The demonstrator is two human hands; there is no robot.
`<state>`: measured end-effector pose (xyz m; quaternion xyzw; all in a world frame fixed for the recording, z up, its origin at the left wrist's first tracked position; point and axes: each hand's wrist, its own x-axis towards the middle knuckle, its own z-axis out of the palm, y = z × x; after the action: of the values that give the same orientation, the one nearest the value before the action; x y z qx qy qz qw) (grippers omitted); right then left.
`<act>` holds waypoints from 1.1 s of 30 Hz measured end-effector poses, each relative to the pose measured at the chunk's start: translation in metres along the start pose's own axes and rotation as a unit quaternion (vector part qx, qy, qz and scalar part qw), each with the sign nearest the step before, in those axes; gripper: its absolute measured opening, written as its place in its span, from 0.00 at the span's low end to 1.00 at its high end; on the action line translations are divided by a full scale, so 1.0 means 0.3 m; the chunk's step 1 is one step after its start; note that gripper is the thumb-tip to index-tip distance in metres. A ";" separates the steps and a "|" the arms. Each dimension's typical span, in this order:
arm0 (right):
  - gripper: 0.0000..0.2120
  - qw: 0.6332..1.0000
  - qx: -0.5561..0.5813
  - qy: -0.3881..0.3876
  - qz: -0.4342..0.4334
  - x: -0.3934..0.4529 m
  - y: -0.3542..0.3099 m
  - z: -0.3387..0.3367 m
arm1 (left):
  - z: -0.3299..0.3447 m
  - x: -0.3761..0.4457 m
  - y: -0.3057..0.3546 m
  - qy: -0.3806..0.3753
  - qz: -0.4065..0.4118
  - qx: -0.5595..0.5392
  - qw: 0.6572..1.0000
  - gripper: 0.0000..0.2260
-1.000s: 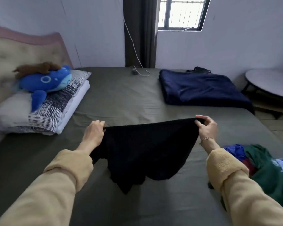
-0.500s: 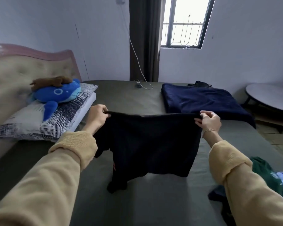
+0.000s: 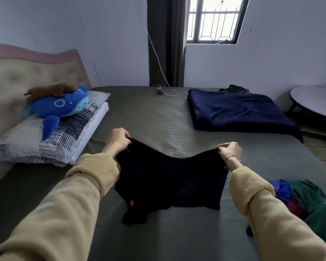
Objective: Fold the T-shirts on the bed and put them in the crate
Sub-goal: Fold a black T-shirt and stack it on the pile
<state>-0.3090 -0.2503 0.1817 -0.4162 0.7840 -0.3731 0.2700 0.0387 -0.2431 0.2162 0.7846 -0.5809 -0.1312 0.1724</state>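
A black T-shirt (image 3: 169,181) hangs in the air over the middle of the bed (image 3: 149,117), its lower part touching the grey-green sheet. A small red mark shows near its lower left. My left hand (image 3: 118,141) grips its upper left corner and my right hand (image 3: 230,150) grips its upper right corner, with the top edge sagging between them. A heap of other T-shirts (image 3: 312,202), blue, red and green, lies at the bed's right edge beside my right sleeve. No crate is in view.
A folded navy blanket (image 3: 239,112) lies at the far right of the bed. Pillows (image 3: 51,140) with a blue plush toy (image 3: 58,106) sit at the left by the headboard. A charger cable (image 3: 166,92) lies at the far edge. A round table (image 3: 316,102) stands right of the bed.
My hands have lowered the black T-shirt toward the sheet and its top edge has gone slack and sags. The camera has tipped up, showing more wall and window.
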 end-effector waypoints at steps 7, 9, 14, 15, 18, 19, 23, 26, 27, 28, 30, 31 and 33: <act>0.20 0.999 0.027 -0.031 -0.028 0.176 -0.126 0.064 | 0.043 0.189 0.115 0.098 -0.035 0.000 0.995 0.09; 0.22 0.995 0.076 -0.013 -0.059 0.222 -0.177 0.040 | 0.022 0.243 0.152 0.152 -0.032 -0.034 0.987 0.09; 0.21 0.964 0.198 0.055 -0.171 0.289 -0.346 -0.058 | -0.119 0.371 0.270 0.283 0.004 -0.145 0.948 0.09; 0.20 0.955 0.219 0.068 -0.187 0.288 -0.376 -0.080 | -0.155 0.379 0.295 0.303 0.017 -0.163 0.939 0.09; 0.18 0.938 0.271 0.096 -0.195 0.278 -0.408 -0.126 | -0.217 0.352 0.337 0.347 0.055 -0.182 0.918 0.09; 0.17 0.937 0.274 0.103 -0.190 0.271 -0.400 -0.135 | -0.215 0.335 0.333 0.351 0.064 -0.182 0.916 0.09; 0.12 0.964 0.185 0.129 -0.140 0.264 -0.236 -0.101 | -0.103 0.261 0.227 0.278 0.111 -0.157 0.941 0.08; 0.12 0.991 0.070 0.091 -0.064 0.255 -0.022 -0.029 | 0.052 0.160 0.096 0.146 0.149 -0.061 0.976 0.07; 0.13 0.996 0.026 0.076 -0.040 0.238 0.052 -0.008 | 0.109 0.116 0.050 0.103 0.156 -0.024 0.982 0.07; 0.14 0.998 -0.019 0.058 -0.020 0.219 0.119 0.011 | 0.160 0.073 0.008 0.064 0.158 0.011 0.985 0.08; 0.14 0.994 -0.104 0.019 0.014 0.160 0.254 0.040 | 0.267 -0.026 -0.079 -0.013 0.148 0.073 0.986 0.09; 0.13 0.989 -0.145 -0.003 0.028 0.131 0.311 0.052 | 0.314 -0.073 -0.115 -0.045 0.147 0.103 0.983 0.10; 0.13 0.972 -0.220 -0.055 0.061 0.053 0.424 0.068 | 0.409 -0.190 -0.187 -0.106 0.148 0.146 0.973 0.11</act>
<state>-0.3595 -0.2236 0.0651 -0.4370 0.8545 -0.1505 0.2371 0.0210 -0.1881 0.0816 0.6885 -0.7181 -0.1009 0.0112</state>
